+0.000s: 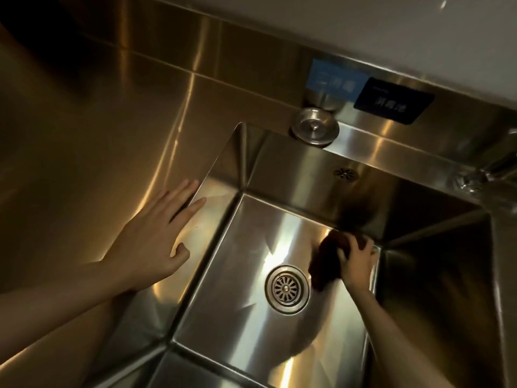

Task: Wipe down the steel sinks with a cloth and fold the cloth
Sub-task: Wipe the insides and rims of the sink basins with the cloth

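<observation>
— What do we see at the steel sink (251, 152) here?

— We see a person leaning over the basin with both bare arms in view. The right hand (356, 264) is down on the basin floor, near the back right corner, pressing a dark cloth (326, 264) against the steel. Its fingers (342, 252) are curled and clamped on the cloth, which lies bunched under the palm and spreads toward the drain (287, 289).

— How close is the cloth to the drain?

— Just beside it, to the right; we cannot tell whether its edge touches the drain's rim. The drain sits in the middle of the basin floor.

— And the other hand?

— The left hand (156, 233) rests flat on the steel tabletop (98, 141) at the sink's left rim. Its fingers are spread apart and hold nothing, and two fingertips reach over the rim's edge.

— What else do we make out?

— A round metal stopper (314, 128) sits on the ledge behind the basin. Above it, on the steel backsplash, are a light blue label (333, 78) and a dark blue label (394, 102); their writing is too blurred for us to read. A small overflow vent (345, 173) shows in the back wall of the basin, and part of a tap (481, 175) enters from the right edge.
</observation>
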